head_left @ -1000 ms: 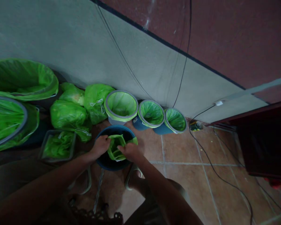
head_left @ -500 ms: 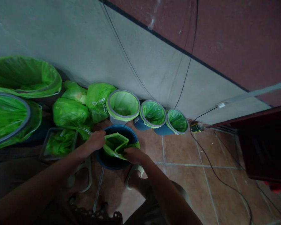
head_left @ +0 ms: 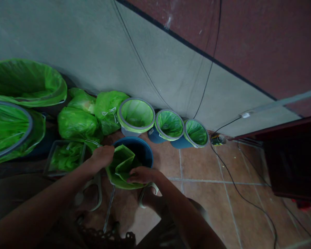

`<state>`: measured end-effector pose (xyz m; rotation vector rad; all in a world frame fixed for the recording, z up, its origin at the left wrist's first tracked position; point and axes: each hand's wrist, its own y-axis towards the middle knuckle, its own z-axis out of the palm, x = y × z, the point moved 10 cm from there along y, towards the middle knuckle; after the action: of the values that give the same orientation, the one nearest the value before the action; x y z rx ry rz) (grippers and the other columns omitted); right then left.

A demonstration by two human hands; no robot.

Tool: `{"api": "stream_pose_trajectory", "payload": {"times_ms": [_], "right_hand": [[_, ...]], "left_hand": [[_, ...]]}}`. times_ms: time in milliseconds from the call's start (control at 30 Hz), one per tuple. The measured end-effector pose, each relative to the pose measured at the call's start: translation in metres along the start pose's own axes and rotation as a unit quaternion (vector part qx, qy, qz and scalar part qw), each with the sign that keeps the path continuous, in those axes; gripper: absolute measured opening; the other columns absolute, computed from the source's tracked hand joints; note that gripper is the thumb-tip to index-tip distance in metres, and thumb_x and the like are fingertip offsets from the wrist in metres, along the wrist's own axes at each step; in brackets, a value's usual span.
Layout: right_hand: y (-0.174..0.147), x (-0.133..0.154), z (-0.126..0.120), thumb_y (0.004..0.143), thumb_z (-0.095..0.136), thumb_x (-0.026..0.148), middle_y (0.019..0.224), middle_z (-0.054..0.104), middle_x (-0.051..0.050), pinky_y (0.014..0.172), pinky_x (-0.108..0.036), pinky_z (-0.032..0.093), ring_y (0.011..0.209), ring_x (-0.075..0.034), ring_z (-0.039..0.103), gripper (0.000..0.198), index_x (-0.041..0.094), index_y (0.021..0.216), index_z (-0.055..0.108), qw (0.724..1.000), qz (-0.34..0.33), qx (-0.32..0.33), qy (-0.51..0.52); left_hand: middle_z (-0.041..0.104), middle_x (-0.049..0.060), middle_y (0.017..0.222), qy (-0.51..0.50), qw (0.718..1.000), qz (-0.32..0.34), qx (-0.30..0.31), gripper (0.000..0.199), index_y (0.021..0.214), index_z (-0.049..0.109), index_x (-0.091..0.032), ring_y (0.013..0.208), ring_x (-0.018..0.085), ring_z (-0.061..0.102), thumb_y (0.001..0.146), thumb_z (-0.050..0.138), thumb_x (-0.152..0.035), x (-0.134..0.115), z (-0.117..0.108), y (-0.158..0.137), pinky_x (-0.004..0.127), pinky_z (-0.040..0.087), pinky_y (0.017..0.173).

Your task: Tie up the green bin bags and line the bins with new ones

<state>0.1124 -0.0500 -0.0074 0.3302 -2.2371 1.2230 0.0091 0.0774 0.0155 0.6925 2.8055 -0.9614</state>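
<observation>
A green trash bag (head_left: 120, 162) hangs partly open over the near left side of a blue trash bin (head_left: 146, 148) between my feet. My left hand (head_left: 103, 156) is closed on the bag's edge at the bin's left rim. Across from it, my right hand (head_left: 141, 175) pinches a fold of the bag near the middle of the opening. The bag covers the near rim, while the far and right rim of the bin is bare. The fingertips of both hands are partly hidden.
Three lined bins, the nearest a grey bin (head_left: 136, 116), line the wall. Tied green bags (head_left: 79, 122) and a clear box (head_left: 64, 157) of green bags lie left, beside two large lined bins (head_left: 28, 83). A black cable (head_left: 238, 193) crosses the tiles at right.
The bag has moved left and toward me, and its edge now lies over the bin's near rim. My right hand has shifted left with it; more of the bin's inside shows at right.
</observation>
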Motion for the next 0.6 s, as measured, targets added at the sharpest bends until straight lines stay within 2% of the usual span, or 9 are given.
{"api": "stream_pose_trajectory", "payload": {"times_ms": [67,167,300,433,500,533,600], "right_hand": [[0.002,0.005,0.0,0.092,0.059,0.043,0.088,0.071,-0.003,0.059,-0.022,0.042,0.069,-0.013,0.06,0.032,0.017,0.106,0.07,1.0,0.0,-0.01,-0.008],[0.004,0.009,0.0,0.089,0.063,0.038,0.095,0.073,-0.007,0.058,-0.025,0.041,0.07,-0.015,0.061,0.031,0.015,0.108,0.07,0.996,0.014,-0.043,-0.072],[0.009,0.012,0.007,0.083,0.069,0.043,0.098,0.074,-0.012,0.06,-0.028,0.044,0.076,-0.022,0.065,0.04,0.013,0.11,0.069,0.987,0.047,-0.089,-0.124],[0.013,0.008,0.01,0.084,0.066,0.029,0.092,0.074,-0.014,0.063,-0.029,0.047,0.083,-0.027,0.069,0.021,0.013,0.096,0.073,0.976,0.091,-0.106,-0.17],[0.012,0.0,-0.001,0.087,0.059,0.022,0.091,0.075,-0.013,0.065,-0.028,0.047,0.084,-0.026,0.069,0.018,0.013,0.092,0.073,0.972,0.113,-0.115,-0.173],[0.009,-0.007,-0.013,0.089,0.055,0.021,0.092,0.075,-0.013,0.067,-0.028,0.047,0.086,-0.025,0.069,0.02,0.014,0.092,0.074,0.969,0.124,-0.142,-0.161],[-0.007,-0.025,-0.051,0.093,0.047,0.023,0.095,0.075,-0.012,0.071,-0.027,0.048,0.088,-0.022,0.069,0.027,0.016,0.095,0.074,0.952,0.158,-0.239,-0.107]], "left_hand": [[0.073,0.021,0.102,0.014,1.0,-0.004,-0.001,0.027,0.102,0.072,-0.012,0.097,0.034,0.07,0.083,0.054,-0.02,-0.001,-0.001,-0.001,0.042,0.054,0.082],[0.073,0.021,0.101,0.017,1.0,0.001,-0.011,0.027,0.103,0.071,-0.012,0.098,0.034,0.07,0.082,0.054,-0.015,-0.003,-0.001,-0.002,0.041,0.054,0.081],[0.073,0.023,0.1,0.012,1.0,0.012,-0.021,0.026,0.102,0.07,-0.011,0.095,0.035,0.07,0.08,0.055,-0.012,-0.003,0.001,-0.002,0.042,0.053,0.08],[0.072,0.022,0.103,0.031,0.999,0.02,-0.012,0.026,0.102,0.069,-0.011,0.096,0.032,0.069,0.082,0.052,-0.014,-0.005,0.002,-0.002,0.039,0.052,0.081],[0.072,0.022,0.104,0.038,0.999,0.017,-0.001,0.027,0.103,0.069,-0.01,0.097,0.032,0.069,0.083,0.049,-0.014,-0.005,0.003,-0.002,0.04,0.052,0.081],[0.072,0.023,0.103,0.036,0.999,0.016,0.005,0.027,0.102,0.069,-0.009,0.097,0.033,0.069,0.084,0.049,-0.014,-0.004,0.003,-0.003,0.041,0.052,0.081],[0.072,0.024,0.099,0.014,1.0,0.022,0.007,0.024,0.095,0.071,-0.008,0.094,0.036,0.07,0.083,0.053,-0.019,-0.004,0.003,-0.004,0.046,0.052,0.079]]}}
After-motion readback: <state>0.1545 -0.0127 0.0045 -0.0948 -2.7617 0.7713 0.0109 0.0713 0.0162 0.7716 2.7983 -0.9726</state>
